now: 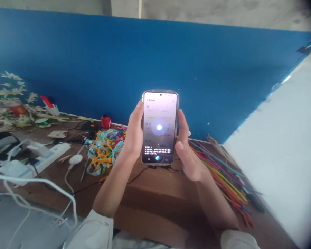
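A smartphone [159, 116] in a clear case is held upright above the table, its lit screen facing me. On the screen a bright glowing circle sits over a dimmed page, with small white text below that I cannot read. My left hand [135, 133] is closed along the phone's left edge, thumb near the top, its other fingers hidden behind. My right hand [188, 148] grips the right edge, with the thumb by the lower side and a finger higher up. Both wrists come out of light sleeves.
Behind the brown table [155, 193] stands a blue panel [106, 65]. Left lie tangled coloured pipe cleaners [103, 152], a white power strip [50, 157] with cables, a red container [106, 121] and artificial flowers [11, 90]. Straight pipe cleaners [223, 176] lie right.
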`<control>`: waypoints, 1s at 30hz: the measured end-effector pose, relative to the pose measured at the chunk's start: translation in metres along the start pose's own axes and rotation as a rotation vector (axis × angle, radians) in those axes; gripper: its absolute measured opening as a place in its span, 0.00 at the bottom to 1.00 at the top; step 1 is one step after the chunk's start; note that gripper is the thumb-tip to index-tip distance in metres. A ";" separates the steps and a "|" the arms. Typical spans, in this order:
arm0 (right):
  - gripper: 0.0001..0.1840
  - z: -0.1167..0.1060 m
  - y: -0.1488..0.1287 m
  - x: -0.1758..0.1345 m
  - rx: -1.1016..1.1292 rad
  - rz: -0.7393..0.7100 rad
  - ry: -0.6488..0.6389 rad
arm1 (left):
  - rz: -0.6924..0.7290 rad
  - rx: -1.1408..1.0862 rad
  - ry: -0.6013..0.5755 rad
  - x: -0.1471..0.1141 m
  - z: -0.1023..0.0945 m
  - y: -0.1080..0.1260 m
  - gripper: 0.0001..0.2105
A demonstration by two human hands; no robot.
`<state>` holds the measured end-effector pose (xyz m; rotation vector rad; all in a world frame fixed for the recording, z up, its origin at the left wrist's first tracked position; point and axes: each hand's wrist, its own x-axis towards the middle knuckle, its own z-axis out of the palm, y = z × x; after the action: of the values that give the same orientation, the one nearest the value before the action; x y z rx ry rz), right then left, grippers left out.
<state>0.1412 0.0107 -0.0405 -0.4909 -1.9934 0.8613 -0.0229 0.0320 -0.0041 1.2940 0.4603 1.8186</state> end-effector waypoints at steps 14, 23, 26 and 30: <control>0.43 0.000 -0.002 0.004 -0.013 -0.003 -0.020 | -0.043 0.048 0.050 0.003 -0.002 -0.005 0.18; 0.48 0.000 -0.006 0.002 0.011 0.050 -0.008 | -0.159 -0.030 0.078 -0.001 0.002 -0.009 0.19; 0.48 0.000 -0.006 0.002 -0.002 0.065 -0.012 | -0.152 -0.018 0.097 0.000 0.001 -0.010 0.20; 0.44 0.000 -0.006 0.001 0.007 0.057 0.012 | -0.168 0.001 0.119 0.000 0.001 -0.009 0.22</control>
<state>0.1410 0.0070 -0.0352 -0.5495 -1.9729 0.8981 -0.0182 0.0370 -0.0103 1.1168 0.6163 1.7591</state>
